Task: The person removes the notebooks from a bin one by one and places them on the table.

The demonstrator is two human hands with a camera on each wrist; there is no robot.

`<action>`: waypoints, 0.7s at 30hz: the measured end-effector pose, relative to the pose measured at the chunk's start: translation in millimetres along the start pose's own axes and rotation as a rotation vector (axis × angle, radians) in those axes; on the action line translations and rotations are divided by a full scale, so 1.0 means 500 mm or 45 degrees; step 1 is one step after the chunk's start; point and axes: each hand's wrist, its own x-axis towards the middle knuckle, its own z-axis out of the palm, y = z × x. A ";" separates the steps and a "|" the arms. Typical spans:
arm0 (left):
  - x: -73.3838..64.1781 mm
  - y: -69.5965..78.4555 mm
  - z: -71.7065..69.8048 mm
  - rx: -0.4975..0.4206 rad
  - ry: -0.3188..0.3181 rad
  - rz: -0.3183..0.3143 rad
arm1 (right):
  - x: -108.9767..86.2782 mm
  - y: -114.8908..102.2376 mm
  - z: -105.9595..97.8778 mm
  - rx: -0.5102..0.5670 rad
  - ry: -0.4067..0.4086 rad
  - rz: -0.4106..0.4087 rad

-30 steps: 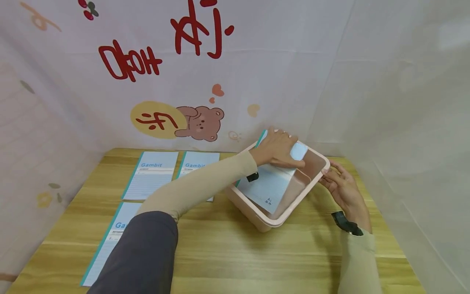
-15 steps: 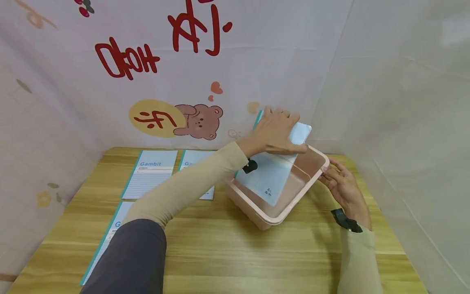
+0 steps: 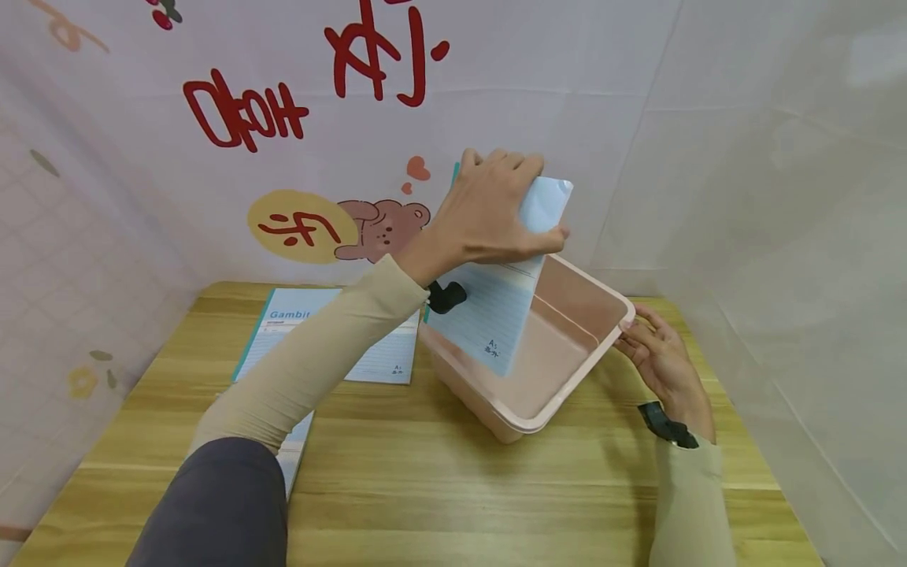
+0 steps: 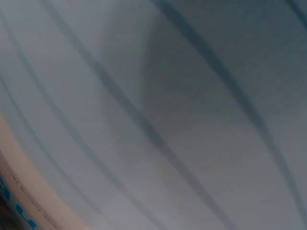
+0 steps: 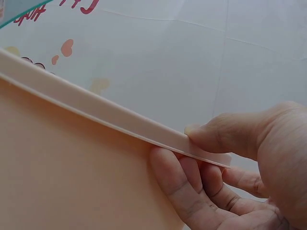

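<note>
With my left hand (image 3: 489,209) I grip a light-blue notebook (image 3: 489,315) with a teal spine by its upper part. It is raised, tilted, over the left side of a pink plastic basin (image 3: 588,346). Its lined cover fills the left wrist view, too close to show my fingers. My right hand (image 3: 662,362) pinches the basin's right rim; in the right wrist view the thumb lies on top of the rim (image 5: 120,110) and the fingers curl beneath it. The inside of the basin that shows holds nothing else.
On the wooden table (image 3: 496,504), a "Gambit" notebook (image 3: 283,323) lies at the back left, with another notebook (image 3: 386,358) beside it. A third (image 3: 294,453) is mostly hidden under my left arm. A printed curtain (image 3: 538,94) stands behind, and pale sheeting closes off both sides.
My left hand has lifted the notebook up out of the basin and moved it to the left. The right hand and the basin have stayed in place.
</note>
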 end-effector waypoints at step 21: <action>-0.251 -0.161 -0.001 -0.017 0.017 -0.321 | 0.004 0.006 -0.004 0.021 -0.017 -0.019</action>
